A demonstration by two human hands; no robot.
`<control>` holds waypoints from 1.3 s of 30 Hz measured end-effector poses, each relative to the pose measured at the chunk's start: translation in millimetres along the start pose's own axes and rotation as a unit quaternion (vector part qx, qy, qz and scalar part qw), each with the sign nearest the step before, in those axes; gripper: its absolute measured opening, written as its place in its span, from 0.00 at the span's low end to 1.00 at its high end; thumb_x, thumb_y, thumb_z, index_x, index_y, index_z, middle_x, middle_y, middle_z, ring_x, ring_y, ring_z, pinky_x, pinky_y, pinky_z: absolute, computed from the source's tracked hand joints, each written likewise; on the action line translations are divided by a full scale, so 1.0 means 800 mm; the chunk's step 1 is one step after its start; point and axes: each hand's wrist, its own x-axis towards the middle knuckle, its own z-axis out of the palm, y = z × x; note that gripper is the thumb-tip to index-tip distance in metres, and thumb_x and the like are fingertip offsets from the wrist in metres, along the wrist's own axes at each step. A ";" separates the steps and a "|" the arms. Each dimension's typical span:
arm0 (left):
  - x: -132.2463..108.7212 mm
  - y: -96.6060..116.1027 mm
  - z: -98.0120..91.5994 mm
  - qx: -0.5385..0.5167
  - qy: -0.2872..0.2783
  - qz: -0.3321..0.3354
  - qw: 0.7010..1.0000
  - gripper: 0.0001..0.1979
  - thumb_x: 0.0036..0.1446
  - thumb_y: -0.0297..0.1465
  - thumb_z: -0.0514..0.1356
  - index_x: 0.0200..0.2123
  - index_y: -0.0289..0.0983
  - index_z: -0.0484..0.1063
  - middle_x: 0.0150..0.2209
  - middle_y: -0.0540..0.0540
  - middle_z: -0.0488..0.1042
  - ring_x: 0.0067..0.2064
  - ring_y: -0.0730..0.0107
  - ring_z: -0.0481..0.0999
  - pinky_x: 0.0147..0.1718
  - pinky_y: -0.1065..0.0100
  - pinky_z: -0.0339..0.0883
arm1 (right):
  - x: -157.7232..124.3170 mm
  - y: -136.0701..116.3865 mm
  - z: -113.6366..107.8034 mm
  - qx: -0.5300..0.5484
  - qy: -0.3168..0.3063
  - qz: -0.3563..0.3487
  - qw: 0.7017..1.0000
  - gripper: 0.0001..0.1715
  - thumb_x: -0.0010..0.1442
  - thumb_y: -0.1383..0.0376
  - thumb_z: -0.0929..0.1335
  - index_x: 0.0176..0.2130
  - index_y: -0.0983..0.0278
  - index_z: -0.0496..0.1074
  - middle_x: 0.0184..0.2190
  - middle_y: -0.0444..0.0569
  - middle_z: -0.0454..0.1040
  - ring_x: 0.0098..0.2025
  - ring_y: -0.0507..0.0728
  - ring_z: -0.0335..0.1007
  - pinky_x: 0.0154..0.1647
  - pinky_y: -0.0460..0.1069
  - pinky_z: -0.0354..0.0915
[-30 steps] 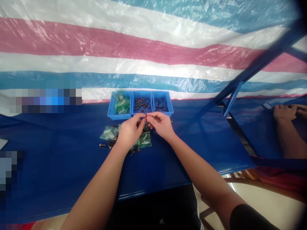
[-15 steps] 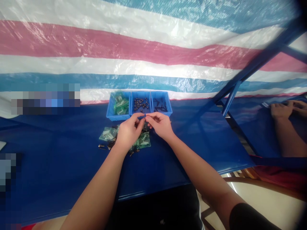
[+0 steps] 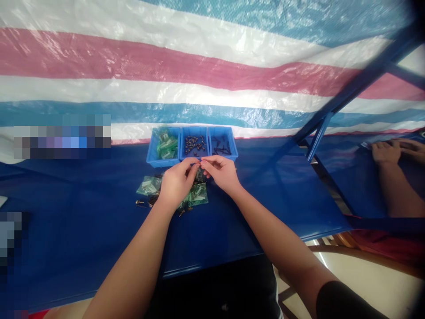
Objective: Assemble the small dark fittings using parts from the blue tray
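Observation:
My left hand (image 3: 177,180) and my right hand (image 3: 222,172) meet fingertip to fingertip just in front of three blue bins. Both are pinched closed on something too small to make out. Beneath them lies a heap of dark screws (image 3: 152,200) and green-tinted plastic bags with pale pieces, one bag (image 3: 148,185) to the left and another (image 3: 198,194) near my left wrist. The left bin (image 3: 153,150) holds similar bags, the middle bin (image 3: 194,129) brass-coloured screws, and the right bin (image 3: 222,130) dark screws.
The blue table (image 3: 83,221) extends to both sides. A striped plastic sheet (image 3: 199,75) hangs behind it. A blue metal frame (image 3: 348,88) slants across the right. Beyond it are another person's hands (image 3: 387,151). A wooden chair (image 3: 365,257) stands at the lower right.
Both of my hands have barely moved and remain together. The other person's hands at the right have shifted slightly left and up.

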 end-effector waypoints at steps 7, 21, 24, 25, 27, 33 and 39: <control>0.000 0.000 0.000 -0.003 -0.011 -0.003 1.000 0.14 0.68 0.41 0.55 0.46 0.40 0.75 0.29 0.50 0.76 0.27 0.72 0.72 0.29 0.72 0.61 | 0.000 0.000 -0.001 0.002 -0.007 -0.007 1.000 0.19 0.54 0.53 0.75 0.40 0.63 0.78 0.28 0.46 0.78 0.28 0.53 0.73 0.27 0.48 0.72; 0.001 -0.003 0.001 -0.022 0.004 0.016 1.000 0.12 0.66 0.38 0.56 0.48 0.40 0.75 0.25 0.53 0.70 0.25 0.76 0.68 0.28 0.74 0.60 | 0.001 0.005 -0.002 -0.024 -0.007 0.003 1.000 0.20 0.54 0.53 0.75 0.42 0.64 0.80 0.32 0.48 0.80 0.30 0.54 0.76 0.30 0.49 0.74; 0.001 -0.004 0.002 -0.016 0.005 0.017 1.000 0.12 0.67 0.38 0.57 0.47 0.40 0.76 0.26 0.52 0.73 0.26 0.75 0.69 0.29 0.74 0.61 | 0.001 0.005 -0.002 -0.021 -0.010 0.004 1.000 0.21 0.53 0.53 0.75 0.42 0.64 0.80 0.32 0.49 0.80 0.30 0.54 0.75 0.29 0.48 0.74; 0.001 -0.004 0.002 -0.013 0.005 0.015 1.000 0.12 0.67 0.38 0.57 0.47 0.40 0.76 0.27 0.52 0.74 0.27 0.75 0.70 0.29 0.74 0.61 | 0.001 0.005 -0.002 -0.018 -0.011 0.001 1.000 0.20 0.54 0.53 0.75 0.42 0.64 0.80 0.32 0.48 0.80 0.30 0.54 0.75 0.29 0.48 0.74; 0.001 -0.004 0.002 -0.008 0.003 0.008 1.000 0.12 0.67 0.38 0.57 0.46 0.40 0.76 0.28 0.51 0.75 0.27 0.74 0.71 0.30 0.73 0.61 | 0.000 0.005 -0.002 -0.014 -0.014 -0.006 1.000 0.20 0.54 0.54 0.75 0.43 0.63 0.79 0.32 0.48 0.80 0.30 0.54 0.76 0.29 0.48 0.74; 0.001 -0.003 0.001 -0.009 -0.003 -0.003 1.000 0.14 0.68 0.39 0.55 0.47 0.40 0.77 0.30 0.50 0.78 0.27 0.73 0.73 0.30 0.73 0.62 | 0.001 0.006 -0.002 -0.019 -0.014 -0.012 1.000 0.21 0.53 0.53 0.75 0.43 0.63 0.79 0.32 0.48 0.80 0.31 0.54 0.76 0.30 0.49 0.75; 0.001 -0.001 0.000 -0.010 -0.003 -0.007 1.000 0.15 0.67 0.40 0.56 0.47 0.39 0.76 0.28 0.50 0.76 0.25 0.73 0.71 0.28 0.72 0.60 | 0.002 0.007 -0.002 -0.010 -0.019 -0.017 1.000 0.21 0.53 0.55 0.75 0.43 0.63 0.79 0.33 0.48 0.80 0.32 0.54 0.77 0.30 0.49 0.75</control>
